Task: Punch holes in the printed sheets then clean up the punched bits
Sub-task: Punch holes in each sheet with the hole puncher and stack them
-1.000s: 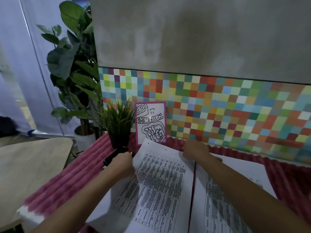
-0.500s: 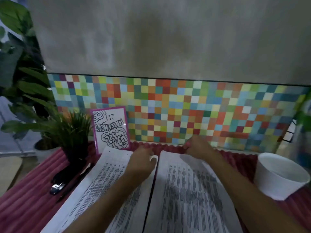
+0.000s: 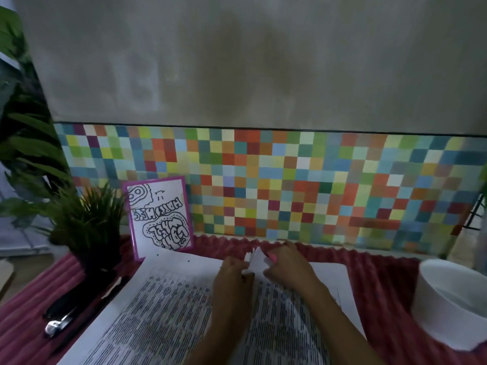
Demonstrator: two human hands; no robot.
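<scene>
– Fingers (image 3: 267, 271) of the right hand (image 3: 288, 268) and the left hand (image 3: 232, 276) are curling together, pinching up a fanned corner of the printed sheets (image 3: 254, 260) at the centre of the frame, just below the tiles.
– What is changing?
– Half a second ago the hands were lying apart on two stacks; now they are meeting over the seam between them. The hole punch (image 3: 62, 318) is lying untouched at lower left. I judge more pages are being gathered for punching, so cleanup is waiting.
– And the surfaces?
– Paper is lying thin and limp, dense with printed rows; two small dark holes are showing atop the left stack. A ribbed pink mat (image 3: 382, 283) is lying underneath. The punch is looking black and glossy, metal-tipped. A round white bowl (image 3: 448, 309) is standing at right, well apart.
</scene>
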